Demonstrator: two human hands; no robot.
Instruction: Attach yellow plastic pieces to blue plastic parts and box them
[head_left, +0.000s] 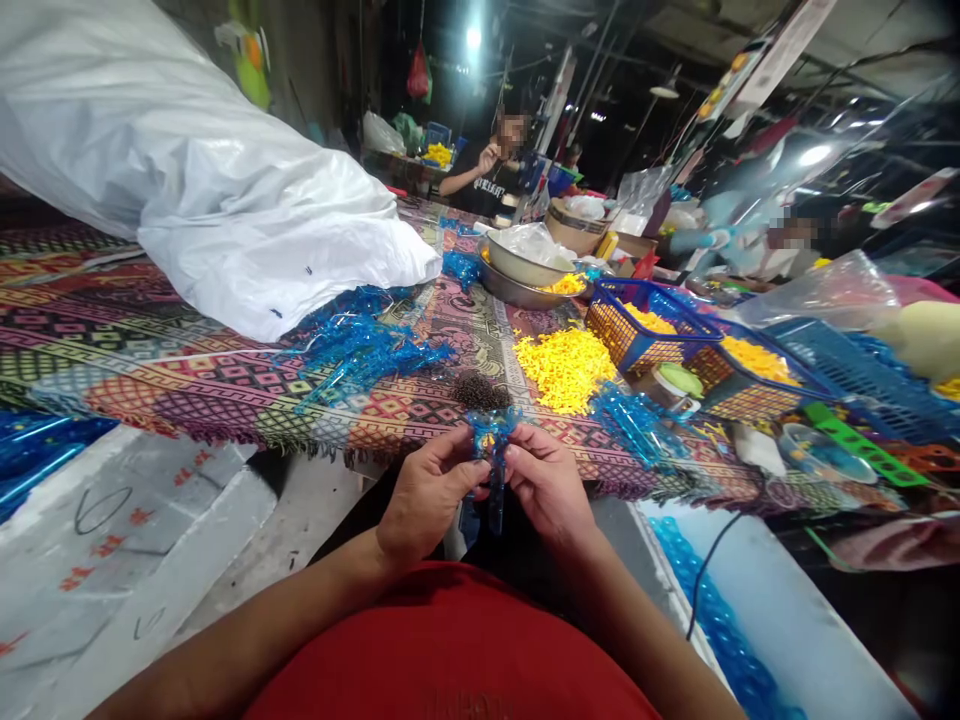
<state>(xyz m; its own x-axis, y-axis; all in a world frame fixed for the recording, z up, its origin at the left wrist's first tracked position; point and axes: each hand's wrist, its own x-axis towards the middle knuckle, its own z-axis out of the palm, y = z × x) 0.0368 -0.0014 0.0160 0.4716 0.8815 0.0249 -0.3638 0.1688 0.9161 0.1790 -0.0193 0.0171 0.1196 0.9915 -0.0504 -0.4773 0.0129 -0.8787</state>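
My left hand (pixel 427 492) and my right hand (pixel 546 482) meet at the near edge of the patterned cloth (pixel 187 370), fingers pinched on a small blue plastic piece (pixel 491 440) held between them. A strip of it hangs down below the hands. Just beyond the hands lies a small dark heap of tiny parts (pixel 480 390). A pile of yellow plastic bits (pixel 566 365) lies to the right of it, and a heap of blue plastic pieces (pixel 367 345) to the left.
A big white sack (pixel 202 170) fills the left of the table. Blue baskets of yellow bits (pixel 645 330) and metal bowls (pixel 525 275) stand at the right. Another blue heap (pixel 637 420) lies by the baskets. A person in black (pixel 487 170) sits at the far end.
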